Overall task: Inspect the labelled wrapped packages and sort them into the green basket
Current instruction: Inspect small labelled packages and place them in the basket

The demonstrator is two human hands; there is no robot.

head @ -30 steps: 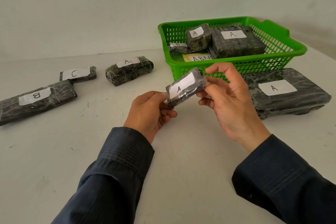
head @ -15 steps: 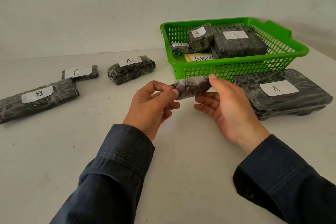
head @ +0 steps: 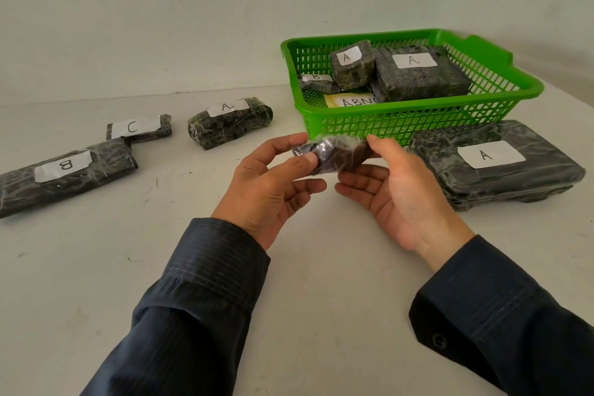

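Observation:
A small dark wrapped package (head: pixel 337 156) is held above the table just in front of the green basket (head: pixel 418 122). My left hand (head: pixel 273 183) pinches its left end between thumb and fingers, and my right hand (head: pixel 395 190) grips its right end. Its label faces away and cannot be seen. The basket holds two packages marked A (head: pixel 418 74), one marked B (head: pixel 316 82) and a yellow card (head: pixel 350 100).
On the table lie a large package marked A (head: pixel 498 164) right of my hands, a package marked A (head: pixel 229 122) at centre left, a small one marked C (head: pixel 139 127) and a long one marked B (head: pixel 64 173) at far left. A pale wall stands behind.
The small package has been turned over between both hands: its A label faced me a second ago and is now hidden. Both hands have dropped a little lower.

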